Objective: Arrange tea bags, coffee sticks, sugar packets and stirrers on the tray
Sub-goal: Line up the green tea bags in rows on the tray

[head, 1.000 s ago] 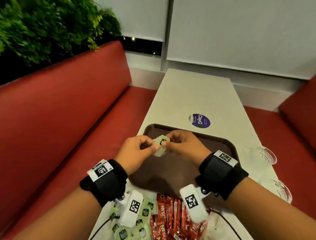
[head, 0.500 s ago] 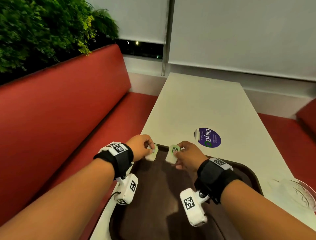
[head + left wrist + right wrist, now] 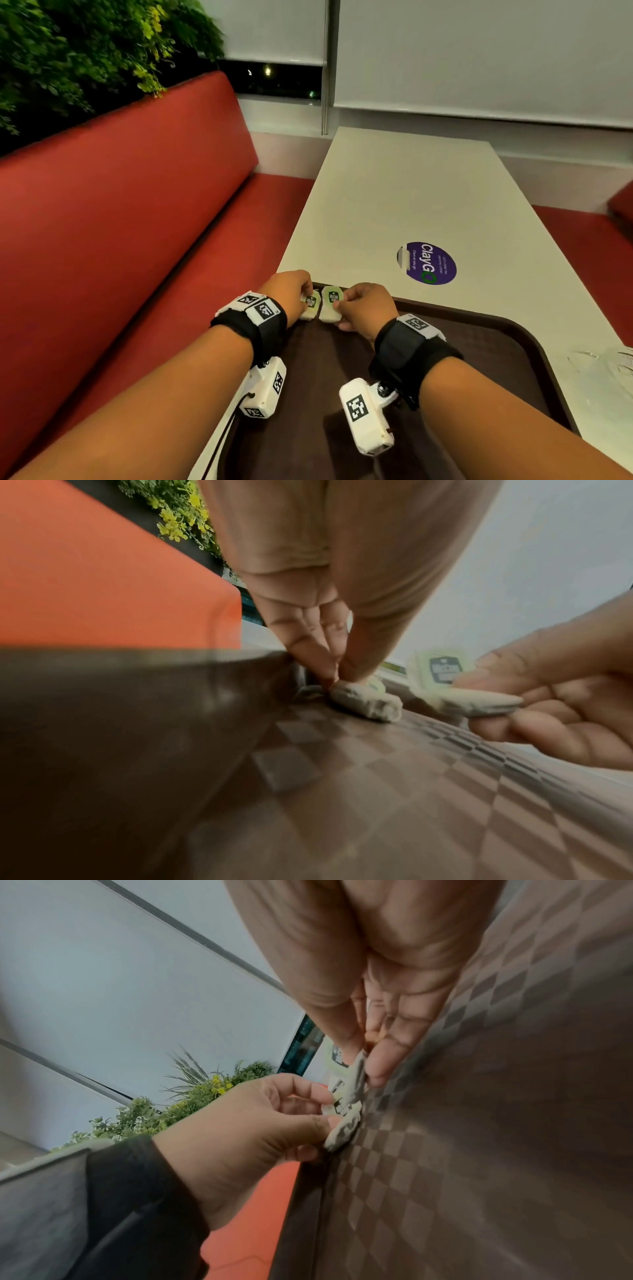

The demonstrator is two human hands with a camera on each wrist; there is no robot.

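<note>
A dark brown tray point(image 3: 479, 346) with a checkered floor lies on the pale table. At its far left corner my left hand point(image 3: 291, 294) pinches a tea bag point(image 3: 311, 305) with a green tag, and that bag touches the tray floor point(image 3: 368, 704). Beside it my right hand point(image 3: 363, 308) pinches a second tea bag point(image 3: 330, 306) by its edge. This one point(image 3: 476, 702) hangs just above the tray with its green tag point(image 3: 441, 669) raised. In the right wrist view both tea bags point(image 3: 349, 1104) sit side by side against the tray.
A purple round sticker point(image 3: 426, 263) is on the table point(image 3: 394, 192) beyond the tray. Clear plastic cups point(image 3: 606, 359) lie at the table's right edge. A red bench point(image 3: 120, 222) runs along the left, with green plants point(image 3: 85, 44) above it.
Both hands have moved down and forward to the tray's far left corner, each with its own tea bag; the left bag now touches the tray floor. The head view has tilted up.
</note>
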